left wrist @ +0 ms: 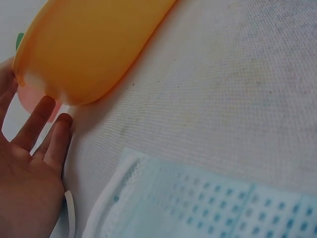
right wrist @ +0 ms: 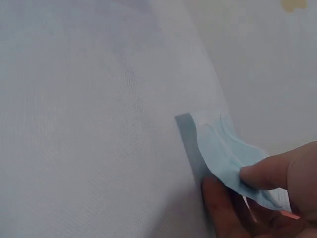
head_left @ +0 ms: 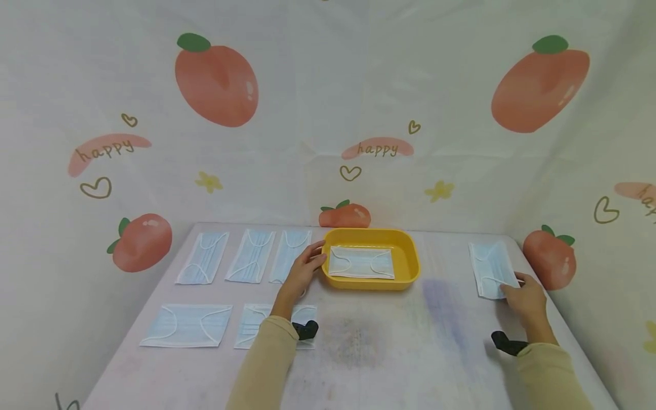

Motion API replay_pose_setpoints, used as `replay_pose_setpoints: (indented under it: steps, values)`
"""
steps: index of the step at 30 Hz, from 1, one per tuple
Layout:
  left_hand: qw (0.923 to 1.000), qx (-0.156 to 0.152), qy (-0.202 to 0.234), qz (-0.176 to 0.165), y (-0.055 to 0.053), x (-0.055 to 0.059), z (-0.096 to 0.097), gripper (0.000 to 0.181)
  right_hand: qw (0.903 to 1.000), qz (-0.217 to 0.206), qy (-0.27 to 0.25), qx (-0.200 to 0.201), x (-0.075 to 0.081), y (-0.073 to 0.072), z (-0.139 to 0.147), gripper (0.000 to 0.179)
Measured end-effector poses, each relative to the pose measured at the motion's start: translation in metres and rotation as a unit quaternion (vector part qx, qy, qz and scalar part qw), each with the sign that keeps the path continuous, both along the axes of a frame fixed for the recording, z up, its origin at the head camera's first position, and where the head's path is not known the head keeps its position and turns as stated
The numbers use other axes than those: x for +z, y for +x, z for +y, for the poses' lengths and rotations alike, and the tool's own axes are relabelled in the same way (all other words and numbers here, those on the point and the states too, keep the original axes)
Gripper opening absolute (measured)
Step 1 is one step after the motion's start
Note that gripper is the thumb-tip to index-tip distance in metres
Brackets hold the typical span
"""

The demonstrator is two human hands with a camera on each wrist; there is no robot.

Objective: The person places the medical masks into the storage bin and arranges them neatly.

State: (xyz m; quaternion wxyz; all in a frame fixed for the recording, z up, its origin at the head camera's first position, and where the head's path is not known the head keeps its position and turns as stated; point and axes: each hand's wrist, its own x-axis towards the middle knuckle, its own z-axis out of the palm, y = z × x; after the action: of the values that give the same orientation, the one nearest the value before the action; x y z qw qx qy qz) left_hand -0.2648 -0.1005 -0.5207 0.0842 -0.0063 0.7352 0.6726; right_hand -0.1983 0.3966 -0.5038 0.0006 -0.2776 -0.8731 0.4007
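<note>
At the right, my right hand (head_left: 528, 302) pinches a pale blue face mask (head_left: 493, 269) between thumb and fingers. In the right wrist view the held mask (right wrist: 223, 153) bends, its near end raised and a shadow beside it. My left hand (head_left: 302, 270) is at the left end of a yellow tray (head_left: 373, 285), with fairly straight fingers touching its rim and end wall (left wrist: 79, 54). Another face mask (head_left: 361, 262) lies flat inside the tray, ear loops showing. Below the left wrist, a mask (head_left: 251, 324) is partly hidden by the sleeve.
Left of the tray, masks lie in a back row, including one mask (head_left: 203, 257) at the far left and one (head_left: 291, 250) partly behind the left hand. Another mask (head_left: 187, 326) lies in front. A printed cloth (head_left: 287, 114) hangs behind the table (head_left: 379, 341).
</note>
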Motion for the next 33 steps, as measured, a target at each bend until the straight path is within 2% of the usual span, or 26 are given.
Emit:
replay_pose_setpoints:
  steps: [8, 10, 12, 15, 18, 23, 25, 29, 33]
  values:
    - [0.9999, 0.000, -0.013, -0.004, 0.000, -0.001, 0.000, 0.045, 0.9973, 0.036, -0.051, -0.039, 0.002, 0.000, -0.003, 0.064]
    - [0.9999, 0.000, -0.014, -0.005, 0.000, -0.001, 0.000, 0.045, 0.9935, 0.048, -0.090, -0.052, 0.005, 0.000, -0.003, 0.064]
    - [0.9999, 0.001, -0.014, -0.004, -0.001, -0.002, 0.000, 0.045, 0.9862, 0.059, -0.141, -0.064, 0.009, 0.001, -0.005, 0.064]
    - [0.9999, 0.000, -0.011, 0.002, -0.002, -0.003, 0.000, 0.046, 0.9658, 0.082, -0.232, -0.081, 0.017, 0.000, -0.008, 0.066]
    - [0.9999, 0.002, -0.012, 0.004, -0.003, -0.005, 0.000, 0.046, 0.9529, 0.087, -0.279, -0.081, 0.024, -0.001, -0.011, 0.068]
    - [0.9998, 0.000, -0.018, 0.003, -0.002, -0.005, 0.000, 0.046, 0.9452, 0.095, -0.306, -0.065, 0.035, -0.002, -0.017, 0.070]
    - [0.9999, -0.001, -0.016, 0.003, -0.001, -0.005, 0.000, 0.046, 0.9385, 0.108, -0.323, -0.057, 0.039, -0.003, -0.019, 0.072]
    - [0.9999, -0.004, -0.014, 0.007, -0.001, -0.005, 0.000, 0.047, 0.9188, 0.134, -0.369, -0.043, 0.047, -0.004, -0.024, 0.079]
    - [0.9998, -0.002, -0.017, 0.008, -0.002, -0.004, 0.000, 0.046, 0.9079, 0.155, -0.388, -0.032, 0.056, -0.004, -0.029, 0.084]
